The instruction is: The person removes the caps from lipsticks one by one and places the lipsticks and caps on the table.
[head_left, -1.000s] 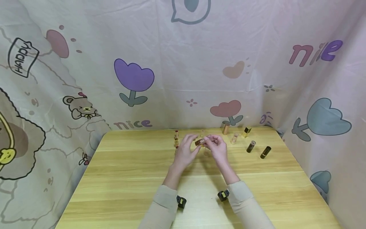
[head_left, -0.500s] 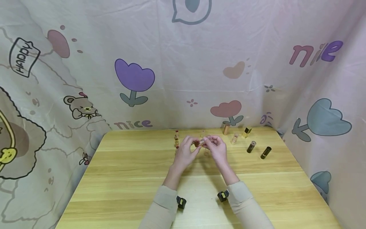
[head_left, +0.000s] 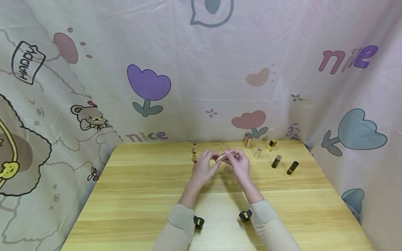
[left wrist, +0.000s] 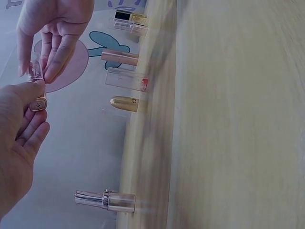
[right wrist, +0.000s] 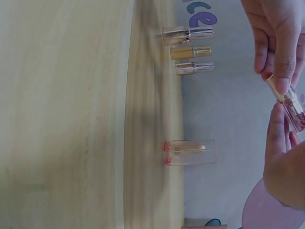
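Both hands meet over the far middle of the table, around one small lipstick tube. My left hand pinches its gold end between thumb and fingers. The right hand holds the other, clear part, which has lettering and reddish bits inside. The tube lies tilted, clear of the table top. Below and behind the hands stand a clear cap with a red base and a gold rounded cap. To the left is a short row of slim metallic lipsticks, partly hidden by the left hand.
Right of the hands stand a rose-gold tube, a clear tube, a gold-and-black piece and two dark tubes, one patterned, one black. A printed cloth hangs behind the wooden table.
The left fingers, spread around the tube's dark end a second ago, have closed on it. The tube has turned slightly in the hands, and its dark end is now mostly covered.
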`<state>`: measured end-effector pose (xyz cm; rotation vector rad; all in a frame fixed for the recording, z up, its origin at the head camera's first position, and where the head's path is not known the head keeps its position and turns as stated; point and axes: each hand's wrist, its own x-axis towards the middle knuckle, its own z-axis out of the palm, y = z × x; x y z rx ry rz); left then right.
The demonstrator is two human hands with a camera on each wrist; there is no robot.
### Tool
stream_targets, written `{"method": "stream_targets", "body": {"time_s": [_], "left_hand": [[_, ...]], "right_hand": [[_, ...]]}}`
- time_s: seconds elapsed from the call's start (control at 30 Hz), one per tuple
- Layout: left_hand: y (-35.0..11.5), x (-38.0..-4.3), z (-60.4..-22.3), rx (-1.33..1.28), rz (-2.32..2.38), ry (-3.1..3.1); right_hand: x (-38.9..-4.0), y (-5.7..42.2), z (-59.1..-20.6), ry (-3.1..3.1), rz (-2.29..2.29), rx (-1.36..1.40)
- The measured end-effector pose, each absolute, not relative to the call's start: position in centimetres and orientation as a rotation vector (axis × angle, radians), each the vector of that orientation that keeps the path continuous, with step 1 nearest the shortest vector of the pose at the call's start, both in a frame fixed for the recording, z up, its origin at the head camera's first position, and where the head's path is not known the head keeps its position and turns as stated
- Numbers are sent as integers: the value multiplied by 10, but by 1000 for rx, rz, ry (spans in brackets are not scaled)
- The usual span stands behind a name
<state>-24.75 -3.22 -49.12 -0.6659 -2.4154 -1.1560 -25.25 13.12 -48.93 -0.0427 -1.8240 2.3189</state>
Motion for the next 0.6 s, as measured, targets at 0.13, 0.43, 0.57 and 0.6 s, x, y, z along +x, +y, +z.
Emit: {"method": "stream_targets", "body": {"time_s": [0.13,0.43,0.57,0.6], "left_hand": [[-32,-246,-489,-648,-1122,-2430],[-35,-244,-485,-629,-1123,-2464],[-46,-243,-485,-567,-1155,-2470],[-49,-243,-484,-550,-1173,-2453]], "right_hand": [[-253,131,-489,-1832,2317,-63],[-253,137,-486,-1751,2361,-104],[-255,152,-480,-1593,2323,-102],[-255,155,-478,-1580,2304,-87]]}}
